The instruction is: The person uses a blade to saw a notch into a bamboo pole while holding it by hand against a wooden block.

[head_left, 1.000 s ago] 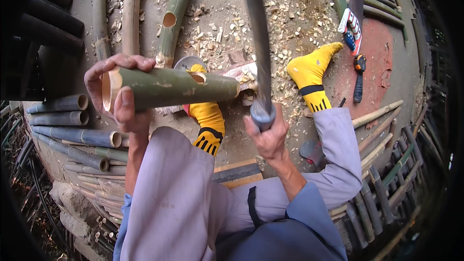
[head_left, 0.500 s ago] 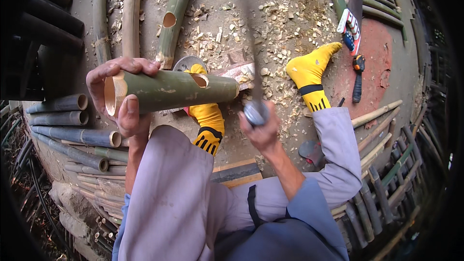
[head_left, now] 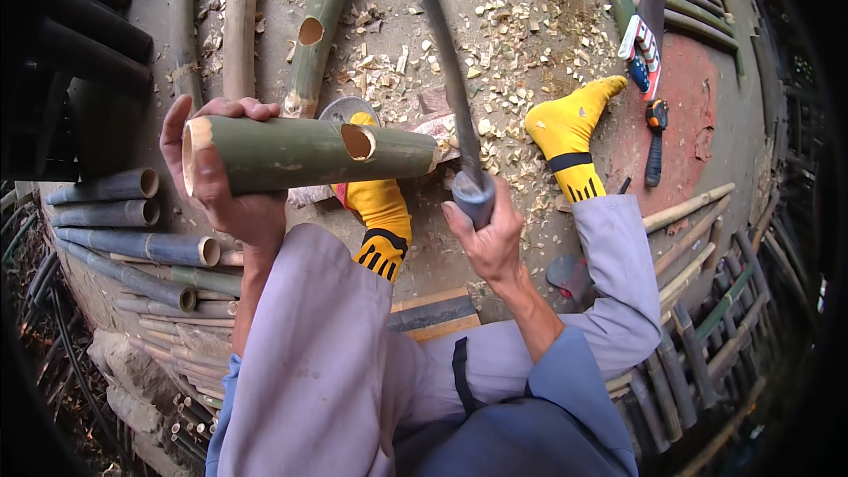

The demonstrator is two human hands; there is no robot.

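Note:
My left hand [head_left: 225,172] is wrapped round the near-left end of a green bamboo tube [head_left: 291,157], its thumb over the pale cut rim. The tube lies almost level across the view, with an oval hole [head_left: 359,142] cut in its wall toward the right end. My right hand [head_left: 490,234] is closed on the handle [head_left: 473,199] of a long, narrow dark blade, a machete [head_left: 449,62] by its shape. The blade points up and away, just right of the tube and apart from it. Part of the handle is hidden by my fingers.
Another holed bamboo piece [head_left: 320,31] lies ahead among scattered wood chips [head_left: 521,44]. At the right are a handsaw [head_left: 647,44] and a black-and-orange tool [head_left: 654,141] on a red patch. Bamboo poles [head_left: 141,246] are stacked at left. My yellow-socked feet [head_left: 574,128] rest on the ground.
The bamboo tube has shifted slightly left and turned, its hole now facing me more. My right hand has dropped a little, and the blade has tilted left at its far end.

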